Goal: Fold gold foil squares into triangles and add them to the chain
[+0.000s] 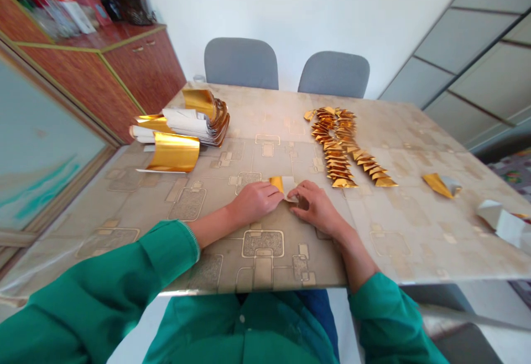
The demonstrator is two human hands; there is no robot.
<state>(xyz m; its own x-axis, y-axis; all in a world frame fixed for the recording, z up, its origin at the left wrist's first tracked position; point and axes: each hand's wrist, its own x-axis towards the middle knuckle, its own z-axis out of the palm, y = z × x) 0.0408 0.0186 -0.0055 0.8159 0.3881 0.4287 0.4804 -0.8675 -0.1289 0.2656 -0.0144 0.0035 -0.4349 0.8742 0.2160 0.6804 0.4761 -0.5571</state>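
Observation:
A small sheet of gold foil paper [276,182], gold at its left part and white at its right, is between my two hands above the near middle of the table. My left hand [258,201] has its fingers closed on the sheet's left edge. The fingers of my right hand [313,203] are curled in a pinch at the paper's white right end. Beyond my right hand lie rows of folded gold paper pieces [338,159], overlapping one another. To the left, stacks of gold and white paper [186,123] rest, with a loose curled gold sheet [174,152] in front.
The table [265,267] has a patterned cover. On its right lie a folded gold and white paper [438,185] and some white paper pieces [504,223]. Two grey chairs [241,62] stand at the far side. A brown cabinet [141,65] holds bottles and bags at the left.

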